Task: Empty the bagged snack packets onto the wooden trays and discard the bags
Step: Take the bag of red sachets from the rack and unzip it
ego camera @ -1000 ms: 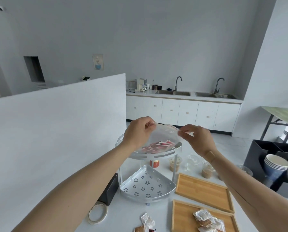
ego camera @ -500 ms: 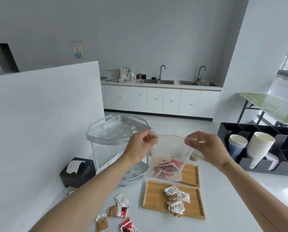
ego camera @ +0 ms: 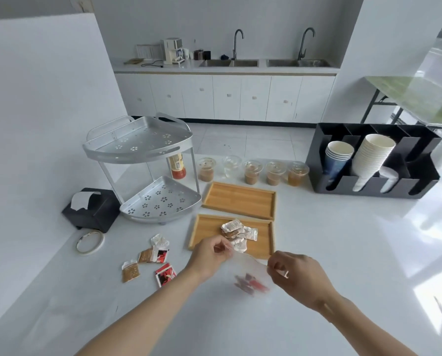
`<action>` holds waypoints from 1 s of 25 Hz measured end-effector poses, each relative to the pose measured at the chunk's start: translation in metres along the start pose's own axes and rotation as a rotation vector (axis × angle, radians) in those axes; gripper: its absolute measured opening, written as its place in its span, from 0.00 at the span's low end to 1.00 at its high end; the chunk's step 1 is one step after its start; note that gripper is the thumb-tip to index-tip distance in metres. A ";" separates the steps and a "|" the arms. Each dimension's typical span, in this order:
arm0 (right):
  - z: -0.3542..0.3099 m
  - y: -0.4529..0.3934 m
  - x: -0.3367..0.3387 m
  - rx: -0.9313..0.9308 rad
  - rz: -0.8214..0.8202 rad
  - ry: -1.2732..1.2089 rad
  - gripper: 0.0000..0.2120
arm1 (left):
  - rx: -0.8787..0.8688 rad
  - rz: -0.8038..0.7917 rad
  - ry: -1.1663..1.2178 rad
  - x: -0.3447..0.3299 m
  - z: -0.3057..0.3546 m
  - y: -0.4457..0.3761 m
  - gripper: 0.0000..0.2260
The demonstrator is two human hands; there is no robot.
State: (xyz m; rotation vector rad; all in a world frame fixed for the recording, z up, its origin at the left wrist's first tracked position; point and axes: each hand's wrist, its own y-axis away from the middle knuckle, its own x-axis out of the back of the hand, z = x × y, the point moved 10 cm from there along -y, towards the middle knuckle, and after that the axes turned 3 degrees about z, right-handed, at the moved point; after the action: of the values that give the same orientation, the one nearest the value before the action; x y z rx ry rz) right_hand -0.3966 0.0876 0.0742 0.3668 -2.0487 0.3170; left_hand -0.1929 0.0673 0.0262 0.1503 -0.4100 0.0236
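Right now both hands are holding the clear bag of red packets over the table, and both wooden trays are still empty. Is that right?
Not quite. The head view shows the left hand and right hand holding the clear bag of red packets, but only the far wooden tray is empty. The near wooden tray already holds a pile of silver packets.

White counter (ego camera: 343,240). Two-tier metal corner rack (ego camera: 143,170) at left, a sauce bottle (ego camera: 177,167) behind it. Black tissue box (ego camera: 92,209) beside the rack; tape roll (ego camera: 89,242) in front. Five lidded plastic cups (ego camera: 252,172) in a row. Black organizer (ego camera: 374,163) at right holds stacked paper cups (ego camera: 369,158). Sinks (ego camera: 263,63) and coffee machine (ego camera: 172,51) on the far cabinets.
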 end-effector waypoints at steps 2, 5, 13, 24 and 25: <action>0.005 0.013 -0.012 -0.019 -0.011 -0.016 0.02 | 0.039 0.001 0.031 -0.014 -0.009 0.005 0.06; 0.007 0.025 -0.024 -0.064 -0.026 -0.068 0.07 | 0.084 0.040 0.014 -0.025 -0.014 0.011 0.10; -0.006 0.023 -0.059 -0.130 -0.126 -0.267 0.16 | 0.237 0.192 -0.167 -0.015 -0.019 0.047 0.16; -0.027 0.029 -0.091 -0.097 -0.206 -0.269 0.09 | 0.622 -0.085 0.159 -0.033 -0.054 0.086 0.07; -0.024 0.029 -0.093 -0.138 -0.224 -0.331 0.07 | 0.606 -0.088 0.154 -0.032 -0.053 0.084 0.07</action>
State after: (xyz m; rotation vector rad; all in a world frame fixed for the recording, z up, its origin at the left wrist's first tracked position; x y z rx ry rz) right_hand -0.3454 0.1351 0.0019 0.5888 -2.3093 -0.0249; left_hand -0.2059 0.1584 -0.0232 0.7592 -0.2312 0.0719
